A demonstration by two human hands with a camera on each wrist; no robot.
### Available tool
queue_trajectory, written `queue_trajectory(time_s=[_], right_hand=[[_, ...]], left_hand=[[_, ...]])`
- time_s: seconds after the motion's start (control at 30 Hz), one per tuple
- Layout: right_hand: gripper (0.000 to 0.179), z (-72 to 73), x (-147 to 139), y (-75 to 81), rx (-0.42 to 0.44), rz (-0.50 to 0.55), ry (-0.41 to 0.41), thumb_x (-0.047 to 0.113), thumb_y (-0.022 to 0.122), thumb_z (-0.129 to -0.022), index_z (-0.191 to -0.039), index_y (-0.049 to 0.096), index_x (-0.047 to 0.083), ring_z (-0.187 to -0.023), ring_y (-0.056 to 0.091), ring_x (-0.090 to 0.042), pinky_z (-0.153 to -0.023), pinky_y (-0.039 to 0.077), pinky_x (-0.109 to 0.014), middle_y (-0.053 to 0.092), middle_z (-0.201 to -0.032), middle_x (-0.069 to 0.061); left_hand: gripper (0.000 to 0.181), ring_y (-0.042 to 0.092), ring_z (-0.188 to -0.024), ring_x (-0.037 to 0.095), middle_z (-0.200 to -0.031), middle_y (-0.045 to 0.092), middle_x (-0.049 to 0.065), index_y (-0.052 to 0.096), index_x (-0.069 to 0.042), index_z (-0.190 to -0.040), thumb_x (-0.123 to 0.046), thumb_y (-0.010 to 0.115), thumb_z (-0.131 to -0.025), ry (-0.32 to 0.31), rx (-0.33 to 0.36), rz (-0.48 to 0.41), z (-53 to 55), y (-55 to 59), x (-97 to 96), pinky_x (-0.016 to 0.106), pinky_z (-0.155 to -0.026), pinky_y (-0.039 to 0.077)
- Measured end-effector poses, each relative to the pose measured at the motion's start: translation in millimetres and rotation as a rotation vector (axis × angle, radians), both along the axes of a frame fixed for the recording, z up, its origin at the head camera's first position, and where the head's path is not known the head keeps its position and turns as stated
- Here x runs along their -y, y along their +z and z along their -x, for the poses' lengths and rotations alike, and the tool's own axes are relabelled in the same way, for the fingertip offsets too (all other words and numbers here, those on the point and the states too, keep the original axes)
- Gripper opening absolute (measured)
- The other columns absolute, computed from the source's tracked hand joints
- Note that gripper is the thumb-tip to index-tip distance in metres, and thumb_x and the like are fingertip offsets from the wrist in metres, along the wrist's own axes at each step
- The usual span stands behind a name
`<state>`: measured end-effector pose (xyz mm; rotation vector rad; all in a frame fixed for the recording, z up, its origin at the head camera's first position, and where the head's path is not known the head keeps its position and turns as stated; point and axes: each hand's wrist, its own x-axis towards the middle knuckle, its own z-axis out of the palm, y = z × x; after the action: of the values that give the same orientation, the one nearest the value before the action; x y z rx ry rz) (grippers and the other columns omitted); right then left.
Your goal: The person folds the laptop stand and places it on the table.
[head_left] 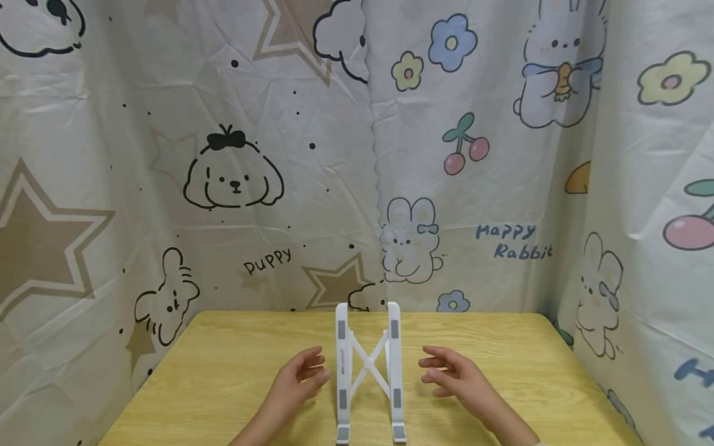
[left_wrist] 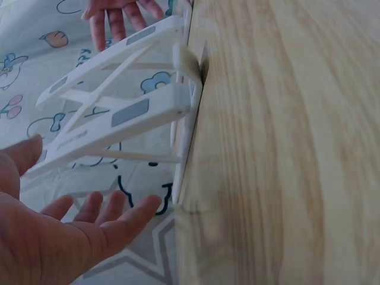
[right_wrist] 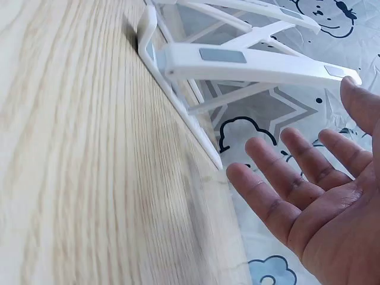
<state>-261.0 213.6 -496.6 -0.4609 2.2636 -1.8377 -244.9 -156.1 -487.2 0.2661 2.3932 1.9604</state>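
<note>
A white folding laptop stand [head_left: 343, 353] stands unfolded on the wooden table, its two arms sloping up and joined by an X-shaped brace [head_left: 369, 364]. Grey pads [left_wrist: 130, 111] lie along the arms, and a small lip ends each one at the near side. To the left of it my left hand [head_left: 301, 378] is held apart from the stand, fingers relaxed and palm turned inward. On the other side my right hand [head_left: 454, 378] mirrors it, also apart from the stand. In the right wrist view the right hand's fingers [right_wrist: 276, 166] are spread loosely, holding nothing.
The light wooden table [head_left: 223, 371] extends around the stand on both sides. Behind it and along both sides hangs a pale curtain [head_left: 334, 186] printed with puppies, rabbits, stars and flowers, reaching down to the table's back edge.
</note>
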Motion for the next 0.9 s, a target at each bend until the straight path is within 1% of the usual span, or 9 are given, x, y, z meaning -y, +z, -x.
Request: queue_trajectory(time_s=[0.13, 0.23, 0.4, 0.57, 0.7, 0.8, 0.9], right_hand=[[0.059, 2.6, 9, -2.1, 0.026, 0.035, 0.001, 0.026, 0.066, -0.102, -0.151, 0.045, 0.001, -0.112, 0.068, -0.032, -0.085, 0.062, -0.048, 0.056, -0.139, -0.029], [0.061, 4.1, 17, -3.6, 0.032, 0.055, -0.006, 0.027, 0.072, -0.098, -0.147, 0.049, -0.001, -0.109, 0.069, -0.03, -0.083, 0.063, -0.048, 0.06, -0.134, -0.027], [0.055, 4.4, 30, -5.8, 0.042, 0.083, -0.045, 0.02, 0.074, -0.096, -0.14, 0.055, -0.005, -0.102, 0.07, -0.026, -0.078, 0.064, -0.047, 0.065, -0.125, -0.024], [0.044, 2.7, 38, -8.7, 0.058, 0.096, -0.073, 0.015, 0.076, -0.094, -0.13, 0.061, -0.006, -0.093, 0.071, -0.023, -0.072, 0.064, -0.043, 0.069, -0.112, -0.016], [0.039, 0.6, 44, -9.5, 0.071, 0.115, -0.084, 0.012, 0.077, -0.092, -0.123, 0.061, -0.006, -0.089, 0.072, -0.023, -0.072, 0.065, -0.045, 0.069, -0.104, -0.01], [0.04, 0.4, 50, -10.2, 0.07, 0.139, -0.095, 0.008, 0.077, -0.091, -0.122, 0.059, -0.008, -0.087, 0.071, -0.024, -0.073, 0.064, -0.049, 0.067, -0.102, -0.01], [0.039, -0.4, 54, -13.1, 0.079, 0.161, -0.111, 0.003, 0.076, -0.09, -0.122, 0.057, -0.009, -0.085, 0.07, -0.022, -0.073, 0.064, -0.052, 0.066, -0.1, -0.011]], left_hand=[[0.061, 0.065, -0.112, 0.027, -0.134, 0.057, 0.027, 0.048, 0.005, -0.146, -0.022, 0.073, -0.097, 0.008, 0.047, -0.077, 2.1, -3.9, -5.5, 0.05, -0.086, 0.062], [0.055, 0.064, -0.107, 0.022, -0.13, 0.059, 0.024, 0.05, 0.005, -0.144, -0.017, 0.071, -0.098, 0.011, 0.08, -0.12, 4.5, -8.6, -10.2, 0.05, -0.084, 0.062], [0.046, 0.064, -0.097, 0.018, -0.117, 0.064, 0.016, 0.056, 0.007, -0.134, -0.011, 0.072, -0.096, 0.004, 0.112, -0.153, 8.3, -15.3, -20.2, 0.048, -0.077, 0.064], [0.039, 0.063, -0.09, 0.017, -0.108, 0.063, 0.011, 0.058, 0.007, -0.129, -0.005, 0.072, -0.094, -0.004, 0.122, -0.173, 8.8, -19.8, -29.0, 0.047, -0.073, 0.064], [0.037, 0.063, -0.089, 0.017, -0.106, 0.063, 0.011, 0.058, 0.008, -0.128, -0.001, 0.07, -0.095, -0.011, 0.113, -0.178, 8.8, -22.2, -31.9, 0.048, -0.071, 0.064], [0.035, 0.063, -0.088, 0.017, -0.105, 0.064, 0.012, 0.058, 0.008, -0.127, 0.001, 0.069, -0.094, -0.008, 0.095, -0.176, 8.9, -22.2, -33.0, 0.048, -0.071, 0.064], [0.035, 0.062, -0.087, 0.017, -0.104, 0.063, 0.011, 0.058, 0.006, -0.126, 0.002, 0.069, -0.094, 0.011, 0.087, -0.175, 7.8, -22.7, -34.7, 0.048, -0.069, 0.064]])
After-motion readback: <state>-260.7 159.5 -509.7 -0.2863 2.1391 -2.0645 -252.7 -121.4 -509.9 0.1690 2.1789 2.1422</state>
